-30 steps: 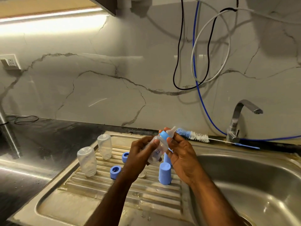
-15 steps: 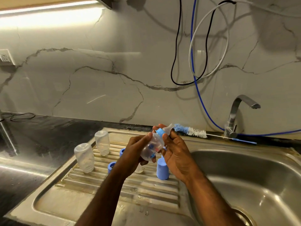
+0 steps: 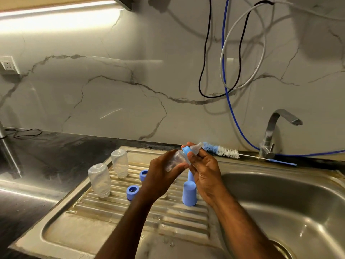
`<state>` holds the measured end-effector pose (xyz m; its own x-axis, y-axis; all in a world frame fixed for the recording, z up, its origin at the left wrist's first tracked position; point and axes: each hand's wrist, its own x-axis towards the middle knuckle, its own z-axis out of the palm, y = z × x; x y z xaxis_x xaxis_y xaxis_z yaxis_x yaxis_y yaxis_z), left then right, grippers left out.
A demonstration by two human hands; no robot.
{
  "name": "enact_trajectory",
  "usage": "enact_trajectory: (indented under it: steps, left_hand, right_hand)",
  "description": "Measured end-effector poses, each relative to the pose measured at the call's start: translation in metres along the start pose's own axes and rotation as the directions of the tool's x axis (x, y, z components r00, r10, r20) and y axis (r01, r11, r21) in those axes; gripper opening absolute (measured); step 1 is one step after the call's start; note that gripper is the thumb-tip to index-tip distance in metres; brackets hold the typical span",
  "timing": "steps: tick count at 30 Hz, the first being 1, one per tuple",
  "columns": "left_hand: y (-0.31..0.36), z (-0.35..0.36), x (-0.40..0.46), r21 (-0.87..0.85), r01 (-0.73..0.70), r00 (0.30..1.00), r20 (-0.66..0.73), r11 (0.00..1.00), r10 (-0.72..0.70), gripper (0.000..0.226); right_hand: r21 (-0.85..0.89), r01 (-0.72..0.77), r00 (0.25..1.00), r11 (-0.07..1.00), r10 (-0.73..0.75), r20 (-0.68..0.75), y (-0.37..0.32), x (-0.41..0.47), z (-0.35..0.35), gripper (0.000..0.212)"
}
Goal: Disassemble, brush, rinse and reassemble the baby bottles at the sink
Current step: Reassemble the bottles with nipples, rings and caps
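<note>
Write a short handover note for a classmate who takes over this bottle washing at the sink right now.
Left hand grips the bottle; right hand pinches its blue ring and teat.
On the drainboard: two bottles upside down, two loose rings, one cap plainly seen.
Brush lies behind the sink, by the tap.
Done: parts apart and draining, it seems.
Left: reassemble all the bottles.

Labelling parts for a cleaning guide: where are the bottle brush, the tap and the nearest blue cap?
bottle brush (image 3: 222, 150), head view, bristle head
tap (image 3: 270, 131), head view, upright neck
blue cap (image 3: 189, 193), head view, side wall
</note>
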<state>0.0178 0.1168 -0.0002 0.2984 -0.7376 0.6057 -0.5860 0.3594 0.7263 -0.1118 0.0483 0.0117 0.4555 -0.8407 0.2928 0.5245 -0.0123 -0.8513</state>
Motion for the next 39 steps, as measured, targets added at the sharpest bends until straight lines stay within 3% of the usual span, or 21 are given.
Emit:
enact_trajectory:
  steps: [3,6,10,16,20,25,28,34,39]
  left_hand:
    - [-0.011,0.0,0.003,0.113,-0.045,0.991,-0.121,0.993,0.059,0.055]
    - [-0.027,-0.009,0.005,0.283,0.035,0.971,-0.237,0.958,0.035,0.062]
    - [-0.04,-0.011,0.006,0.442,0.144,0.973,-0.225,0.885,-0.046,0.065]
    - [-0.052,-0.006,0.008,0.497,0.201,0.973,-0.202,0.844,-0.113,0.069]
    - [-0.053,0.0,0.01,0.521,0.2,0.977,-0.166,0.829,-0.131,0.068]
    - [-0.054,0.002,0.01,0.529,0.201,0.978,-0.152,0.825,-0.141,0.067]
    - [-0.055,0.001,0.01,0.512,0.213,0.975,-0.162,0.832,-0.149,0.068]
    - [-0.054,0.0,0.011,0.456,0.182,0.979,-0.17,0.871,-0.115,0.066]
    - [-0.048,-0.002,0.013,0.324,0.124,0.977,-0.205,0.938,-0.059,0.058]
  right_hand:
    - [-0.139,0.022,1.0,0.99,-0.024,-0.012,-0.002,0.008,-0.007,0.029]
    - [-0.289,0.013,0.997,0.957,-0.035,-0.073,-0.003,0.018,-0.026,0.033]
    - [-0.652,0.011,0.984,0.758,-0.123,-0.127,0.0,0.027,-0.049,0.018]
    - [-0.803,0.006,0.971,0.597,-0.195,-0.137,0.001,0.059,-0.067,0.02]
    - [-0.892,-0.014,0.996,0.453,-0.073,-0.053,0.005,0.087,-0.079,0.033]
    - [-0.946,-0.012,0.971,0.323,0.228,0.065,0.021,0.108,-0.088,0.061]
    - [-0.97,0.002,0.961,0.245,0.268,0.069,0.027,0.112,-0.086,0.06]
    - [-0.967,0.009,0.98,0.254,0.192,0.059,0.035,0.112,-0.091,0.046]
    - [-0.796,0.038,0.986,0.604,-0.153,-0.07,0.014,0.099,-0.077,0.036]
